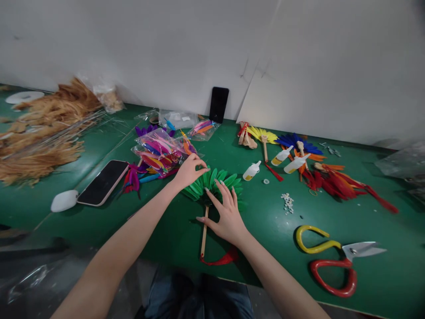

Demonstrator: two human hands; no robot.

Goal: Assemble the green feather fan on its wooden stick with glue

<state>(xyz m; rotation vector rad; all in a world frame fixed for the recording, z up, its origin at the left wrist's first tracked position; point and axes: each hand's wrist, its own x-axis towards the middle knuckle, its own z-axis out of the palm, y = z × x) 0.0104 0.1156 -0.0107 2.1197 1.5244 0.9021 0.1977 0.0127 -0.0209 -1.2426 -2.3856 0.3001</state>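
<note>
A green feather fan (229, 179) lies on the table in front of me, its thin wooden handle (205, 232) pointing towards me and a red tassel (224, 257) at the handle's end. My left hand (191, 172) is at the fan's upper left edge, thumb and forefinger pinched together at the tip of a green feather. Over the lower right of the fan rests my right hand (227, 212), fingers spread across the feathers and thumb stretched out beside the handle. It partly hides the fan's centre.
Right: scissors (348, 250), white beads (287, 204), glue bottles (252, 171), a yellow feather fan (262, 134) and red feathers (341, 181). Left: bagged coloured feathers (159, 150), a phone (103, 182), a white case (64, 200), brown fibres (63, 106). Another phone (218, 104) leans against the wall.
</note>
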